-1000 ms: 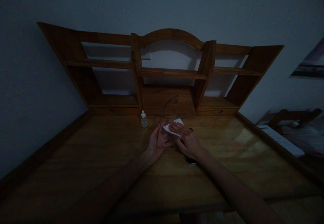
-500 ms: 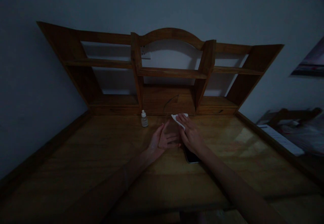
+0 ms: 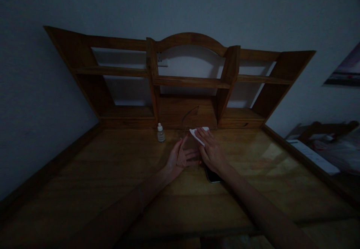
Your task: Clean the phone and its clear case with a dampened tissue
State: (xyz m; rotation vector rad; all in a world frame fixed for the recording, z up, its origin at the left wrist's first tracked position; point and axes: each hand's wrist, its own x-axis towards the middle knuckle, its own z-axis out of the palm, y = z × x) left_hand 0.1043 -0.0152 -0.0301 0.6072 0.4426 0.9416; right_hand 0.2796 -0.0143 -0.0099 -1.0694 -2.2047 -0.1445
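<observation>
My left hand (image 3: 180, 157) holds a clear, thin sheet (image 3: 192, 144), its fingers spread behind the see-through surface and its thumb along the left edge. The exact kind of sheet is hard to make out in the dim light. A white folded wipe (image 3: 197, 134) lies under the fingers of my right hand (image 3: 210, 151), which presses it against the sheet's upper right part. Below my right wrist a dark phone (image 3: 213, 176) rests on the desk, partly covered by the hand. A small dropper bottle (image 3: 161, 133) with a white top stands upright to the left.
The wooden desk (image 3: 112, 174) carries a shelf hutch (image 3: 188, 81) along its back, against the wall. Raised wooden edges border both sides. Beyond the right edge are papers (image 3: 313, 155) and a wooden chair back (image 3: 327, 128). A wall socket (image 3: 162, 60) shows behind the hutch.
My right hand and the wipe have shifted very slightly on the sheet, with the fingers lying flatter. The left hand, bottle and phone keep practically the same places.
</observation>
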